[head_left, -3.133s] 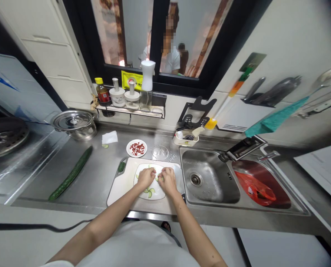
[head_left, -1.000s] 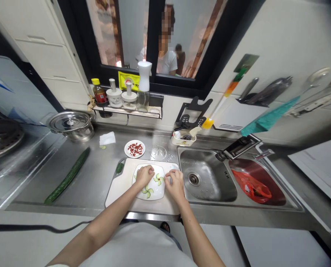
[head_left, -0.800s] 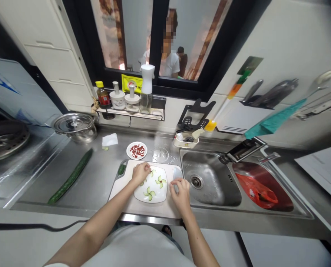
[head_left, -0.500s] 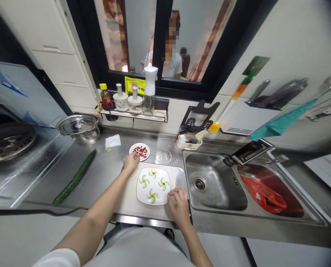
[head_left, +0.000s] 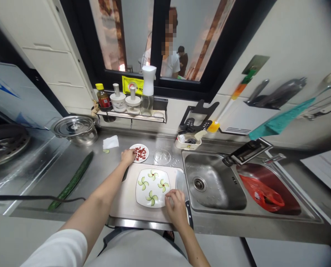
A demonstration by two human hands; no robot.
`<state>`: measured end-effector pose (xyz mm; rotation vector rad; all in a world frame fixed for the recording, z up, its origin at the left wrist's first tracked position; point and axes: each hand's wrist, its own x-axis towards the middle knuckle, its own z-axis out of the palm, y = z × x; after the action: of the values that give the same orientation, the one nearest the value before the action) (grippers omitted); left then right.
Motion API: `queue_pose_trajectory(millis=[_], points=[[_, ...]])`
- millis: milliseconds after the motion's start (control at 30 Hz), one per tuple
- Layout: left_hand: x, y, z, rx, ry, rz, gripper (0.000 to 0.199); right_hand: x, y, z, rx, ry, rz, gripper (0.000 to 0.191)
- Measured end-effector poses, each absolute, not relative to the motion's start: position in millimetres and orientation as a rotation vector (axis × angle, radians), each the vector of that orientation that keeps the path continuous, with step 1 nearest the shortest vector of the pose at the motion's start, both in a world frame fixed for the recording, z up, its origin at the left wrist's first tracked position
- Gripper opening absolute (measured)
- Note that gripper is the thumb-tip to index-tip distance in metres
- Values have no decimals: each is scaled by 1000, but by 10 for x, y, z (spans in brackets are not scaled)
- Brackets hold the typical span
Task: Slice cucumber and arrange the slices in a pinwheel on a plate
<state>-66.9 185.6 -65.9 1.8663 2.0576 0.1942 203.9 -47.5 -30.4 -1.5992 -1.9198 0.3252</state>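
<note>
Overlapping the small dish (head_left: 146, 157), the left hand (head_left: 128, 157) lies against red pieces (head_left: 140, 152), its grip unclear; the right hand (head_left: 177, 207), fingers loosely parted, is at the white plate (head_left: 153, 184).

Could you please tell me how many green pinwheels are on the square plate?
4: the far pinwheel, left pinwheel, right pinwheel and near pinwheel on the square plate; none looks hidden.

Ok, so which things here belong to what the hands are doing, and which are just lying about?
Seemingly in use:
square plate;
cucumber slices on it;
dish of red bits, at the left hand;
cutting board.

Apparently lying about:
whole cucumber;
knife, in neither hand;
lidded pot;
white paper;
red bag.
</note>
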Motion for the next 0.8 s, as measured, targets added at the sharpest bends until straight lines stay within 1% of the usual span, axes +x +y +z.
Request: queue_pose_trajectory(millis=[167, 433, 600, 800], points=[[-620, 1899, -674, 1913, 2042, 137, 37, 2073, -473, -330, -1584, -1927, 296, 13], [-592, 1950, -640, 1748, 2008, 358, 33, 2061, -466, -317, -1575, -1924, 291, 11], [-618, 1954, -667, 1541, 1961, 593, 28, 2063, -485, -349, -1578, -1934, 316, 11], [-603, 1881, -690, 1225, 1770, 908, 31, 2028, -460, -368, -1578, -1916, 329, 12]])
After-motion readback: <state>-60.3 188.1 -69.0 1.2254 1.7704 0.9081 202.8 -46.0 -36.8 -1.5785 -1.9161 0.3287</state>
